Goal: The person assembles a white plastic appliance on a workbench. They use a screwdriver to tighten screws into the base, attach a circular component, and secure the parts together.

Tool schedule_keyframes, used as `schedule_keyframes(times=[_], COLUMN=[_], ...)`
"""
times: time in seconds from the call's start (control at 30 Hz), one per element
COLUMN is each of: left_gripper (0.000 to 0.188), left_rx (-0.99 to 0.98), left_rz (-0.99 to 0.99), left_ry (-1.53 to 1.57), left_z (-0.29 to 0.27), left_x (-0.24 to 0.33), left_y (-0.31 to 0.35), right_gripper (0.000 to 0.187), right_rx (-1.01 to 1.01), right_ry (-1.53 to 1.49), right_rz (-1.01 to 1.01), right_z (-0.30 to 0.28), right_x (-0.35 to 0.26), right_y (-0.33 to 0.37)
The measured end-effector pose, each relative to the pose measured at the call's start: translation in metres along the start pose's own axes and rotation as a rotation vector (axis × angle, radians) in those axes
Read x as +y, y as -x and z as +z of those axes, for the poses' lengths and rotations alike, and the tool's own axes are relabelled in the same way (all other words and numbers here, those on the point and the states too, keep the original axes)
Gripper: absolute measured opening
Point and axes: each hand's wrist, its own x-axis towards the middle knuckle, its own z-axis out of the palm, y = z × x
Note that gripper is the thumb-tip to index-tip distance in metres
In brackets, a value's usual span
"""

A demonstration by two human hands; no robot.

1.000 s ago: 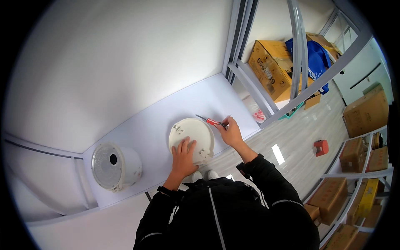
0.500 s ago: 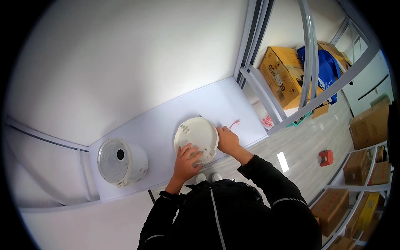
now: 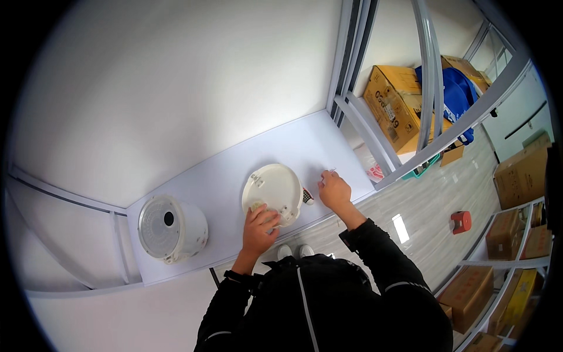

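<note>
A round off-white cover (image 3: pixel 274 186), its raised rim and small fittings facing up, lies on the table. My left hand (image 3: pixel 259 230) rests on its near-left part with fingers spread over the inside. From under the cover's right edge pokes a remote control (image 3: pixel 307 196) with dark buttons and a pale end. Right of it, my right hand (image 3: pixel 335 190) is closed low over the table, fingertips on a thin pinkish strand (image 3: pixel 332 171), mostly covered by the fingers. A white drum-shaped container (image 3: pixel 190 226) with a clear top and a black round spot stands at the left.
The pale table (image 3: pixel 223 170) meets a white wall at the back. Grey frame posts (image 3: pixel 375 132) rise at its right end, with a cardboard box (image 3: pixel 394 105) and a blue bag (image 3: pixel 458 94) beyond. A red stool (image 3: pixel 461 222) stands on the floor near shelves of boxes (image 3: pixel 467 293).
My right hand has left the cover's right edge and moved right onto the pinkish strand. The remote control now shows beside the cover. My left hand stays on the cover.
</note>
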Motion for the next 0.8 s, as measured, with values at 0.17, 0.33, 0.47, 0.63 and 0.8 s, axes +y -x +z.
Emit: schedule_keyframes(times=[0.17,0.33,0.47,0.63,0.8], left_gripper=[0.031,0.029,0.027,0.027,0.035], left_rx=[-0.074,-0.124,-0.164,-0.166,-0.057], left_rz=[0.004,0.014,-0.057,-0.066,-0.159], left_ry=[-0.012,-0.071,-0.057,-0.003,0.005], left_z=[0.001,0.003,-0.001,-0.005,-0.002], left_x=[0.009,0.009,0.018,0.019,0.016], left_y=[0.001,0.004,0.004,0.004,0.002], right_gripper=[0.048,0.045,0.034,0.036,0.030], right_rx=[-0.060,-0.114,-0.084,-0.042,-0.117], right_ry=[0.000,-0.011,-0.045,0.085,0.141], right_rz=[0.062,0.073,0.069,0.013,-0.011], right_z=[-0.008,0.013,0.020,0.018,0.011], right_x=[0.008,0.026,0.032,0.032,0.035], right_y=[0.003,-0.003,-0.007,-0.007,-0.006])
